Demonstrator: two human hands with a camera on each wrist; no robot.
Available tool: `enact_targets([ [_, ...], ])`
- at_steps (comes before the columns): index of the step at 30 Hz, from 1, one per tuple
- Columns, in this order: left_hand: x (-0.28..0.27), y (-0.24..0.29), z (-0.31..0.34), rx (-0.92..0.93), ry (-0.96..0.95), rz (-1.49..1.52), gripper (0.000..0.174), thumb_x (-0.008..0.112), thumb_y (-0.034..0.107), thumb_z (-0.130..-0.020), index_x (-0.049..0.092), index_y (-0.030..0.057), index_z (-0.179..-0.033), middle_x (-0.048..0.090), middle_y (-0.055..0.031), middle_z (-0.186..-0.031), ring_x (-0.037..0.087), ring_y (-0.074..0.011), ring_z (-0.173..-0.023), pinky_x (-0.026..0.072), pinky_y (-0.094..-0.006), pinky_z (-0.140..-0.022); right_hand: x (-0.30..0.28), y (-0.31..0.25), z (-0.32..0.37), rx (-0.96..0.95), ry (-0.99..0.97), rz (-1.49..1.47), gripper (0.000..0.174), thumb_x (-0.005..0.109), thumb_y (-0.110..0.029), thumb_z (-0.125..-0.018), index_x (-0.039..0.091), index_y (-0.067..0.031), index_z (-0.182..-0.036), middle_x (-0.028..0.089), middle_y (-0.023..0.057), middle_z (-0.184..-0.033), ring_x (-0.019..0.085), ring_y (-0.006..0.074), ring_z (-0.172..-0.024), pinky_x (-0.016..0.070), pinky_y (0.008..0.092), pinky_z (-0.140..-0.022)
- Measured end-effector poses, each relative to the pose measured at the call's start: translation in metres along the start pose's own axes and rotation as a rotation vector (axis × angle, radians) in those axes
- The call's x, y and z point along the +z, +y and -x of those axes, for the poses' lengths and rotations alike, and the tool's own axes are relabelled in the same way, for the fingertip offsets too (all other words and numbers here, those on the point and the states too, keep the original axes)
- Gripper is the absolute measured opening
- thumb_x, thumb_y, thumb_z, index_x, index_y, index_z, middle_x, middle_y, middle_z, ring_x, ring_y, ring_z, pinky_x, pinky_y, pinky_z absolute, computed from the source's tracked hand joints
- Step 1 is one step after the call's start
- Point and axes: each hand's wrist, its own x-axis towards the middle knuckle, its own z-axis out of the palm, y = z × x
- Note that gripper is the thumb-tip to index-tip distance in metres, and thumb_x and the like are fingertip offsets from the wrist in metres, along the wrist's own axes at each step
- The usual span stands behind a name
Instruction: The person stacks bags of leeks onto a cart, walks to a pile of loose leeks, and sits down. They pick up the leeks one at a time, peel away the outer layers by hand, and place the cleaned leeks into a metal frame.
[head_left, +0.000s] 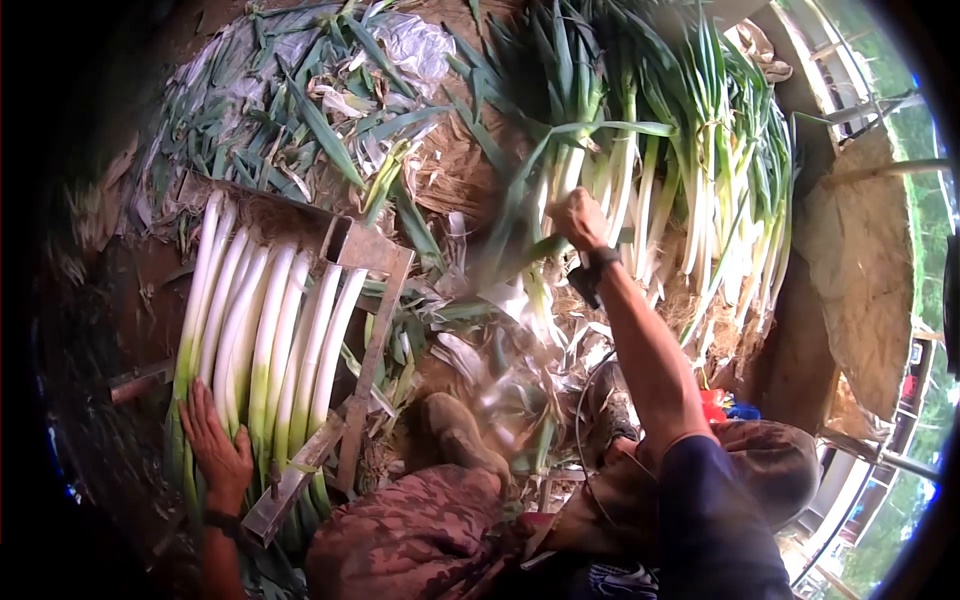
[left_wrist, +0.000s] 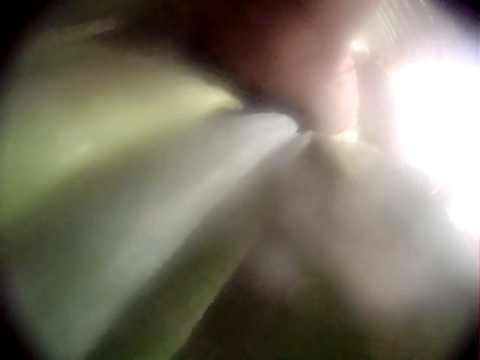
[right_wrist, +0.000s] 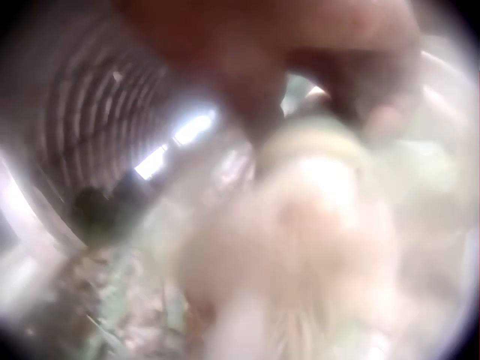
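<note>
My left hand [head_left: 212, 440] lies with straight fingers on a row of trimmed leeks [head_left: 262, 330], which sit side by side in a metal frame [head_left: 375, 345]. White stalks fill the left wrist view, with a blurred finger [left_wrist: 322, 82] against them. Over at the pile of untrimmed leeks [head_left: 705, 200], my right hand [head_left: 580, 220] has its fingers curled round a leek. Blurred in the right wrist view, a pale stalk end with stringy roots [right_wrist: 300, 240] shows below those fingers.
Cut green leaves and peelings [head_left: 300, 120] cover the ground at the back left, partly over plastic sheeting [head_left: 410, 45]. Loose skins lie around my boot [head_left: 460, 430]. A board-like panel [head_left: 860, 270] stands at the right.
</note>
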Motion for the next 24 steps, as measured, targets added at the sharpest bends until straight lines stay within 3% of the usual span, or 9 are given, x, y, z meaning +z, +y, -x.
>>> enact_targets([
  [2, 0.004, 0.001, -0.003, -0.001, 0.007, -0.011, 0.083, 0.061, 0.010, -0.075, 0.022, -0.0052, -0.145, 0.024, -0.0242, -0.153, 0.021, -0.0395, -0.144, 0.0121, -0.0548, -0.119, 0.004, -0.010, 0.027, -0.197, 0.107, -0.010, 0.054, 0.063, -0.054, -0.086, 0.057, -0.0015, -0.099, 0.064, 0.0152, -0.072, 0.065, 0.0240, -0.062, 0.0548, 0.0358, -0.051],
  [3, 0.004, 0.001, -0.002, 0.004, 0.009, -0.013, 0.082, 0.061, 0.011, -0.075, 0.022, -0.0051, -0.146, 0.024, -0.0238, -0.153, 0.021, -0.0391, -0.144, 0.0119, -0.0545, -0.119, -0.016, -0.033, 0.075, -0.292, 0.070, -0.559, 0.045, 0.061, -0.043, -0.092, 0.054, 0.0009, -0.098, 0.060, 0.0102, -0.066, 0.059, 0.0205, -0.050, 0.0544, 0.0348, -0.045],
  [6, 0.001, 0.001, -0.001, 0.008, 0.016, -0.028, 0.082, 0.061, 0.012, -0.076, 0.022, -0.0050, -0.146, 0.023, -0.0233, -0.154, 0.020, -0.0382, -0.144, 0.0115, -0.0541, -0.119, 0.004, -0.058, 0.154, -0.480, -0.058, -0.685, 0.018, 0.049, -0.016, -0.097, 0.046, 0.0012, -0.091, 0.052, 0.0088, -0.059, 0.054, 0.0153, -0.044, 0.0403, 0.0255, -0.029],
  [7, 0.001, 0.002, -0.001, 0.000, 0.013, -0.032, 0.082, 0.061, 0.012, -0.076, 0.022, -0.0050, -0.146, 0.023, -0.0230, -0.154, 0.020, -0.0378, -0.144, 0.0113, -0.0539, -0.119, 0.040, -0.064, 0.170, -0.484, 0.125, -0.248, 0.014, 0.047, -0.012, -0.095, 0.042, 0.0009, -0.093, 0.047, 0.0062, -0.056, 0.049, 0.0148, -0.041, 0.0396, 0.0292, -0.029],
  [14, -0.001, 0.005, -0.001, -0.011, 0.002, -0.038, 0.082, 0.062, 0.012, -0.075, 0.023, -0.0045, -0.146, 0.024, -0.0223, -0.154, 0.020, -0.0375, -0.144, 0.0114, -0.0530, -0.119, 0.049, -0.093, 0.248, -0.504, 0.022, -0.658, 0.026, 0.057, -0.007, -0.084, 0.044, 0.0018, -0.105, 0.057, 0.0116, -0.067, 0.057, 0.0231, -0.053, 0.0505, 0.0341, -0.046],
  [16, 0.000, 0.005, 0.000, -0.009, 0.021, -0.035, 0.081, 0.062, 0.012, -0.075, 0.024, -0.0042, -0.145, 0.025, -0.0221, -0.153, 0.021, -0.0375, -0.144, 0.0116, -0.0528, -0.119, 0.037, -0.085, 0.214, -0.229, -0.382, -0.911, 0.026, 0.059, -0.007, -0.085, 0.047, 0.0016, -0.107, 0.058, 0.0127, -0.070, 0.058, 0.0245, -0.057, 0.0522, 0.0356, -0.049],
  [18, 0.000, 0.005, -0.002, -0.001, 0.029, -0.026, 0.081, 0.062, 0.012, -0.075, 0.025, -0.0042, -0.145, 0.025, -0.0221, -0.153, 0.021, -0.0375, -0.144, 0.0118, -0.0529, -0.119, 0.075, -0.054, 0.157, -0.783, 0.203, -0.329, 0.021, 0.059, -0.008, -0.087, 0.051, 0.0004, -0.105, 0.058, 0.0098, -0.067, 0.056, 0.0232, -0.053, 0.0513, 0.0356, -0.046],
  [20, -0.001, 0.004, 0.000, 0.003, 0.028, -0.017, 0.080, 0.062, 0.012, -0.075, 0.026, -0.0041, -0.144, 0.025, -0.0221, -0.153, 0.021, -0.0376, -0.144, 0.0121, -0.0530, -0.119, 0.049, -0.047, 0.120, -0.757, 0.239, -0.086, 0.016, 0.059, -0.010, -0.088, 0.053, -0.0007, -0.100, 0.059, 0.0088, -0.067, 0.057, 0.0242, -0.053, 0.0522, 0.0362, -0.046],
  [24, 0.001, 0.005, -0.001, -0.018, 0.019, -0.022, 0.079, 0.061, 0.014, -0.076, 0.026, -0.0041, -0.144, 0.026, -0.0223, -0.153, 0.022, -0.0379, -0.144, 0.0125, -0.0538, -0.119, 0.005, -0.032, 0.051, -0.155, 0.071, -0.318, 0.029, 0.064, -0.024, -0.086, 0.059, 0.0014, -0.099, 0.067, 0.0167, -0.077, 0.067, 0.0300, -0.065, 0.0571, 0.0388, -0.057],
])
